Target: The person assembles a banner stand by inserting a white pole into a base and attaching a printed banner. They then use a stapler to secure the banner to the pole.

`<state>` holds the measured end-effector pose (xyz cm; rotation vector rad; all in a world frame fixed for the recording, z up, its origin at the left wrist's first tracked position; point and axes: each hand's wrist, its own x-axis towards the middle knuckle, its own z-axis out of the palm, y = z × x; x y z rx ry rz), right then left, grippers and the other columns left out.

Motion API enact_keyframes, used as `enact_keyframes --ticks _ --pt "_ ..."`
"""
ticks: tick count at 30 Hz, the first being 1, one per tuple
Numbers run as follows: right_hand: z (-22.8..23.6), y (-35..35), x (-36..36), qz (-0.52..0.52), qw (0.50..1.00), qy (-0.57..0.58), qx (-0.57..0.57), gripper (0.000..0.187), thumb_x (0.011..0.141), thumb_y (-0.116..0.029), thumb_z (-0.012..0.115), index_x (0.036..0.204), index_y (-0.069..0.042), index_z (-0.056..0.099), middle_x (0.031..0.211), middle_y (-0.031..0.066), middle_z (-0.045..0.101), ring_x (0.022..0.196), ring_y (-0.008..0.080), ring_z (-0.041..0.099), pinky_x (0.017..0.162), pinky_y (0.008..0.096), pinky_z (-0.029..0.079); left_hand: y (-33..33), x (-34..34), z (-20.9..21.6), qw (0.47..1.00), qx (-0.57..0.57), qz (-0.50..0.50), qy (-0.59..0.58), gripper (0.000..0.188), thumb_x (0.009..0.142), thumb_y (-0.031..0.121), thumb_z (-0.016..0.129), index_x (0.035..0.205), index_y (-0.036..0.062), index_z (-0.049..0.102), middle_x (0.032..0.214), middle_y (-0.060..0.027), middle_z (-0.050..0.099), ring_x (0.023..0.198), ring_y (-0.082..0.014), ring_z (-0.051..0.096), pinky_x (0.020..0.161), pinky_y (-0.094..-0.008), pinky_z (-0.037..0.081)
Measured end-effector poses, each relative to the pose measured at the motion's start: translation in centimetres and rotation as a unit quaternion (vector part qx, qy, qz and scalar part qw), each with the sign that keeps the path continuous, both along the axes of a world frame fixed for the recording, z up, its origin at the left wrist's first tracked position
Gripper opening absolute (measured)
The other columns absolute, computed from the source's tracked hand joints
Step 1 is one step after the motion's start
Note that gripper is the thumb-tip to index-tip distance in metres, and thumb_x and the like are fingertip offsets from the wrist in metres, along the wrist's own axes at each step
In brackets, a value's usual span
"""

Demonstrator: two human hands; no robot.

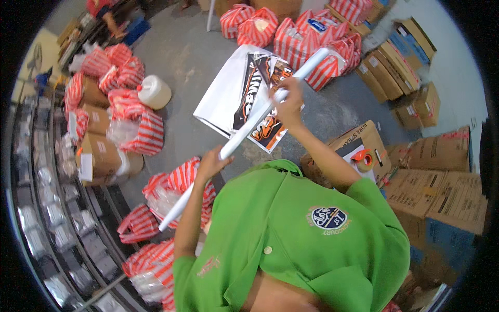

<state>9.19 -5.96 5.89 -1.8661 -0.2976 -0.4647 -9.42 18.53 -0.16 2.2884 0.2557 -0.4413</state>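
A long, slim white roll (249, 127) runs slantwise in front of my chest, its far end up to the right and its near end down to the left. My left hand (210, 164) is closed round its lower half. Higher up, my right hand (289, 101) grips it with the fingers wrapped about it, slightly blurred. Beyond the roll, a white printed banner (221, 93) with black and orange graphics is spread on the floor, partly hidden by the roll and my right hand. Whether the roll is a solid tube or a rolled sheet, I cannot tell.
Red-and-white striped bags (148, 132) stand at left, with more striped bags (288, 41) at the far side. A white jug (155, 92) is beside them. Cardboard boxes (436, 197) and orange tape (364, 160) are at right. Metal shelving (67, 218) lines the left. Another person (106, 15) is far left.
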Motion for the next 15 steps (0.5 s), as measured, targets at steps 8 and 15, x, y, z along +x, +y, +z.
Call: enact_keyframes --ticks 8,15 --pt "3.1 0.1 5.8 0.016 0.827 0.248 0.505 0.037 0.087 -0.038 0.076 0.097 -0.009 0.054 0.084 0.0058 0.057 0.069 0.017 0.058 0.058 0.0324 0.049 -3.1 5.0 0.7 0.965 0.054 -0.033 -0.253 0.044 0.087 0.027 0.072 0.118 0.001 0.055 0.094 -0.0248 0.068 0.087 -0.0439 0.066 0.073 -0.051 0.052" --pt "8.6 0.1 6.6 0.215 0.81 0.171 0.518 0.033 0.096 -0.04 0.063 0.079 -0.014 0.052 0.056 -0.0031 0.035 0.047 0.011 0.038 0.045 0.0266 0.034 -5.1 8.8 1.8 0.97 0.007 -0.125 -0.21 0.072 0.079 0.024 0.079 0.138 0.0007 0.044 0.111 -0.027 0.064 0.104 -0.0452 0.063 0.089 -0.0477 0.051"
